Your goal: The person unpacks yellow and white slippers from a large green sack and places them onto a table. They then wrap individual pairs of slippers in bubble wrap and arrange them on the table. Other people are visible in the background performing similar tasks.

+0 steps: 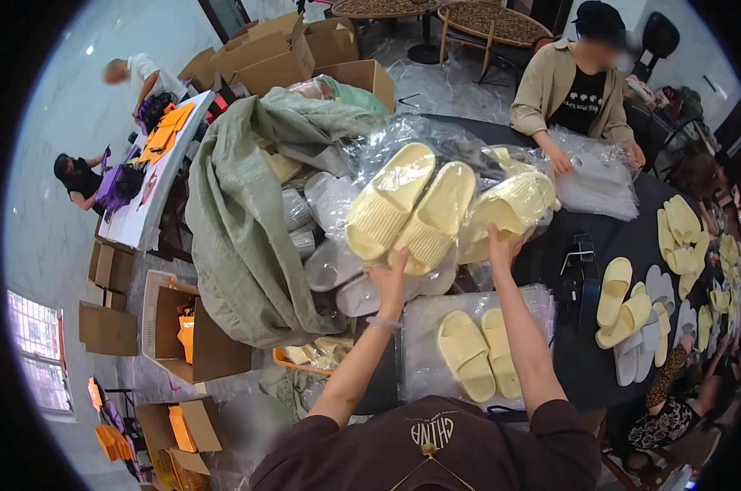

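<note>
Nearest the person, a pair of pale yellow slides (478,353) lies soles down on a stack of clear plastic bags (423,327) at the edge of the dark table (583,360). Just beyond it, the left hand (389,274) grips the heel ends of a bagged pair of yellow slides (409,206), held up soles toward the camera, while the right hand (501,245) clutches another bagged yellow pair (513,204) beside it. Farther off, a grey-green woven sack (239,213) slumps over a heap of bagged slippers, and across the table a person in a tan jacket (546,82) handles clear bags (599,176).
</note>
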